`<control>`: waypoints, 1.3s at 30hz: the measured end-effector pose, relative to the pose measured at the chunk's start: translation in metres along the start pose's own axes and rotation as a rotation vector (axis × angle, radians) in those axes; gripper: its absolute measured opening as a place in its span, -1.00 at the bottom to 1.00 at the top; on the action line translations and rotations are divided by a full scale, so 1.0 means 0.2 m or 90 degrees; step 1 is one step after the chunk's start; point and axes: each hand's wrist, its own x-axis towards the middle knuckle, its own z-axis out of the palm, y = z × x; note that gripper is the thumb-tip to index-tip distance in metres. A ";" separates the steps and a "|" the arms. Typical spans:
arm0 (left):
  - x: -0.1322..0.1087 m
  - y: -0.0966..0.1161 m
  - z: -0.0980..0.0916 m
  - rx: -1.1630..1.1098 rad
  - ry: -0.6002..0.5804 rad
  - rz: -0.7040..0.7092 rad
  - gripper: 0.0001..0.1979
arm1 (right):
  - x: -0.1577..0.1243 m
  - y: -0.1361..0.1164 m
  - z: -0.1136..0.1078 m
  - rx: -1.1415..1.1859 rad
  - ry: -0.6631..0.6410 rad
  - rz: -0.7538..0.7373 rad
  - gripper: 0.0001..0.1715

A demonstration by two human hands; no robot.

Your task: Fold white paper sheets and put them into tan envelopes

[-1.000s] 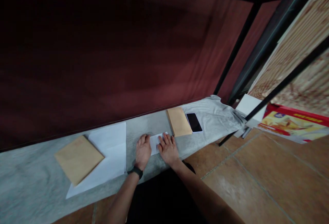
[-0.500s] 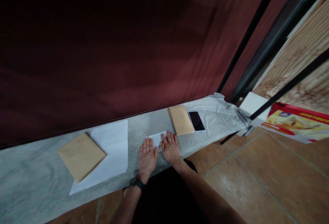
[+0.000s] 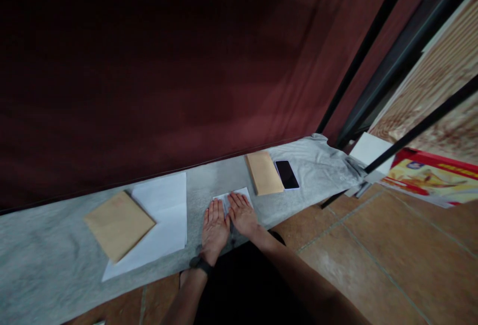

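A small folded white paper (image 3: 243,192) lies flat on the grey cloth in front of me, mostly covered by my hands. My left hand (image 3: 215,228) rests palm down on its left part, fingers stretched out; a dark watch is on that wrist. On the right part lies my right hand (image 3: 242,215), also flat with extended fingers, its thumb side close to the left hand. Just right of the paper is a stack of brown envelopes (image 3: 264,173), and beside that a phone (image 3: 287,174) with a dark screen.
To the left, another brown envelope (image 3: 119,226) overlaps white paper sheets (image 3: 168,215). The grey cloth (image 3: 48,260) covers a narrow bench along a dark red panel (image 3: 168,91). Black metal bars (image 3: 362,56) and a red-and-yellow box (image 3: 433,178) stand at the right, above a tiled floor (image 3: 366,265).
My right hand has slid left across the paper toward my left hand, uncovering the paper's right corner. The left hand stays nearly in place.
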 end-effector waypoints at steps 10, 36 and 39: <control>-0.01 0.00 0.00 -0.010 0.017 0.007 -0.35 | -0.08 0.09 0.02 -0.070 0.047 0.068 -0.37; -0.16 -0.02 -0.16 -0.025 -0.030 0.198 -0.38 | -0.11 0.12 0.04 -0.125 0.035 0.077 -0.29; -0.19 -0.03 -0.17 -0.022 -0.032 0.198 -0.37 | -0.11 0.12 0.04 -0.122 0.037 0.078 -0.29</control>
